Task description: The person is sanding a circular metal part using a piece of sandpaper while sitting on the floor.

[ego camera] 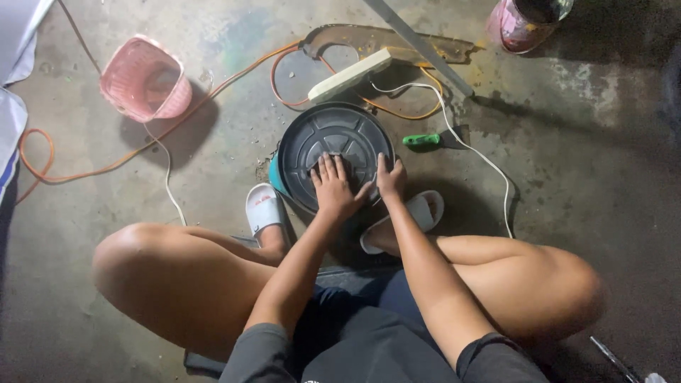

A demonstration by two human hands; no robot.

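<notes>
A person squats on the concrete floor with both hands on a round dark grey lid lying between their white sandals. The left hand lies flat on the lid's near part, fingers spread. The right hand rests just beside it, fingers together. A green-handled tool lies right of the lid, a pink basket toward the far left, and an orange cable snakes across the floor.

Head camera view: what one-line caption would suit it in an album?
Both hands, left and right, press on a round dark lid on the concrete floor.
</notes>
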